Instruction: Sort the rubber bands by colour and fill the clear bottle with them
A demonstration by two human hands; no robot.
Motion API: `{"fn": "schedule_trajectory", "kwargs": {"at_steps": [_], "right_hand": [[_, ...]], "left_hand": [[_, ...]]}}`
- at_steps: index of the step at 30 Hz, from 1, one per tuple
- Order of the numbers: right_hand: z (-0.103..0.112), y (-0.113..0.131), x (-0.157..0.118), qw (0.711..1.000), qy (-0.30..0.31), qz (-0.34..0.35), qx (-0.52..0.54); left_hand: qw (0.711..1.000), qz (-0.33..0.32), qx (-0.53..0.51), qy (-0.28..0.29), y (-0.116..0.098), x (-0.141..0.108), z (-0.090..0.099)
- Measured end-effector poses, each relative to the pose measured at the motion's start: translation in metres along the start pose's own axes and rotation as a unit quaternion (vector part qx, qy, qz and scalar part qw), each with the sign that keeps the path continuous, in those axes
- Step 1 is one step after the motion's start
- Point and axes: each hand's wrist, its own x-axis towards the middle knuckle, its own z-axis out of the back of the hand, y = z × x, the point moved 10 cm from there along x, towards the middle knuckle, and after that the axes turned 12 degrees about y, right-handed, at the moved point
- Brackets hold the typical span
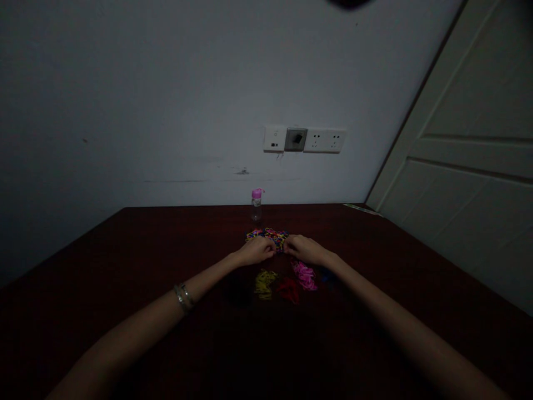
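A mixed heap of small multicoloured elastic bands (275,235) lies on the dark table. At its left front edge is my left hand (257,250), its fingers curled and pressed together. My right hand (305,248) bends its fingers in a pinch at the heap's right edge. Whatever the fingertips hold is too small and dim to make out. Nearer to me are a yellow pile (265,284), a red pile (288,290) and a pink pile (305,275) of bands. A dark blue pile (327,275) shows faintly beside my right forearm.
Behind the heap a clear bottle with a pink cap (256,205) stands upright near the wall. A flat, thin strip (363,209) lies at the table's back right corner. Sockets (325,140) are on the wall, and a white panelled door (470,150) rises at the right.
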Motion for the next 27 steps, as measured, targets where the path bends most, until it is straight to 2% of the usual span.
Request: {"fn": "schedule_trajectory", "kwargs": {"at_steps": [5,9,11,14,17,20,24,27], "right_hand": [[0.014,0.005,-0.010,0.999,-0.022,0.013,0.033],[0.025,0.021,-0.017,0.996,-0.042,0.041,0.071],[0.023,0.040,-0.016,0.993,-0.034,0.070,0.083],[0.015,0.082,-0.011,0.988,-0.014,0.133,0.070],[0.006,0.120,-0.006,0.982,0.004,0.183,0.042],[-0.002,0.143,-0.001,0.978,0.023,0.207,0.028],[-0.006,0.150,0.002,0.970,0.050,0.237,0.033],[0.007,0.130,0.005,0.974,0.035,0.215,0.055]], "left_hand": [[0.999,0.017,-0.042,-0.017,0.009,-0.014,0.015],[0.997,0.026,-0.073,-0.011,0.017,-0.045,0.033],[0.996,0.034,-0.088,0.010,0.022,-0.065,0.038],[0.992,0.062,-0.106,0.042,0.032,-0.096,0.039],[0.986,0.089,-0.123,0.070,0.038,-0.123,0.032],[0.979,0.098,-0.140,0.112,0.037,-0.139,0.017],[0.976,0.088,-0.147,0.131,0.033,-0.143,0.011],[0.979,0.099,-0.151,0.098,0.044,-0.133,0.022]]}}
